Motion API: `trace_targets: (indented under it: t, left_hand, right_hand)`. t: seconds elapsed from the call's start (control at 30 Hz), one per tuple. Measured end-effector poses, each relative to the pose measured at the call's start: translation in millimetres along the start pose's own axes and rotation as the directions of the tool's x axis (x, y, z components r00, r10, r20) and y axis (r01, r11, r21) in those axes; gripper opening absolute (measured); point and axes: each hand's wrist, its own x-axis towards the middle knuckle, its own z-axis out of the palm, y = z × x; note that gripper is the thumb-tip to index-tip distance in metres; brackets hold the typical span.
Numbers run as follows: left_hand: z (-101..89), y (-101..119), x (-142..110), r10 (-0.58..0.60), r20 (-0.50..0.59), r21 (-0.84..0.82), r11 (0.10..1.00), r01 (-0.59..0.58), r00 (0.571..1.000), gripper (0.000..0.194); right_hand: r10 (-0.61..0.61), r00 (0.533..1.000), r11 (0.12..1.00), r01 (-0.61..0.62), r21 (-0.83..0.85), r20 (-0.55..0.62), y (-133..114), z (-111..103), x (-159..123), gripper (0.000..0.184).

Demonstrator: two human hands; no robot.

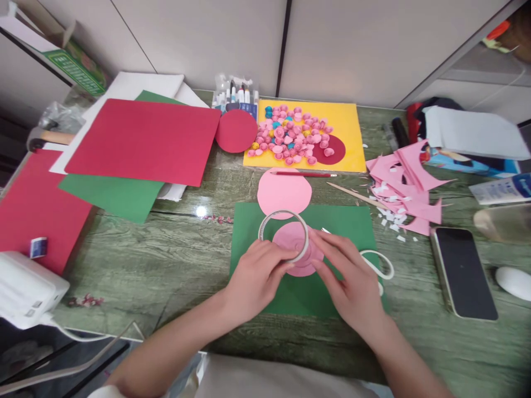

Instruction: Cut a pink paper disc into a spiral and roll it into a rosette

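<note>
Over the green sheet, left hand's grip holds tape roll; right hand's pinches pink disc; squeezing could crease it.

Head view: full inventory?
ring: 1, white, centre
coiled disc: 1, pink, centre
rounded sheet: 1, pink, centre
green sheets: 2, centre, left
red sheets: 2, left
white sheets: several, left
red discs: 2, back
board: 1, yellow, back
roses: many, mostly pink, board
pencil: 1, red, centre
stick: 1, tan, right
scraps: several, pink, right
looped handle: 1, white, right
phone: 1, dark, right
mouse: 1, white, right
packets: several, mixed, right
adapter: 1, white, left
carton: 1, green, left
pens: several, white, back
table: 1, green, beneath
left hand: 1, holding ring
right hand: 1, by disc
</note>
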Motion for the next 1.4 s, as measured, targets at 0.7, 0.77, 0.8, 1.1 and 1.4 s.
trace_targets:
  t: [0.7, 0.77, 0.8, 1.1, 1.4]
  left_hand:
    - [7.4, -1.9, -1.0, 0.086, 0.023, 0.055, 0.995, -0.087, 0.996, 0.019]
    - [7.4, -2.3, -1.5, 0.086, 0.02, 0.052, 0.995, -0.087, 0.996, 0.019]
    - [7.4, -2.5, -1.7, 0.087, 0.021, 0.052, 0.995, -0.088, 0.996, 0.019]
    - [7.0, -1.8, -1.0, 0.085, 0.023, 0.069, 0.994, -0.086, 0.996, 0.019]
    - [7.0, -5.0, -2.1, 0.071, 0.027, 0.091, 0.993, -0.074, 0.997, 0.02]
  right_hand:
    - [0.367, 0.93, 0.854, -0.342, 0.392, 0.011, 3.4, 5.5, -10.3, 0.015]
    - [0.376, 0.927, 0.844, -0.351, 0.407, 0.019, 3.1, 5.3, -10.3, 0.013]
    - [0.38, 0.925, 0.837, -0.355, 0.417, 0.025, 3.1, 5.3, -9.8, 0.012]
    - [0.353, 0.936, 0.849, -0.319, 0.422, -0.002, 3.8, 7.2, -7.4, 0.009]
    - [0.322, 0.946, 0.911, -0.296, 0.287, -0.047, -0.4, 5.9, -8.9, 0.016]
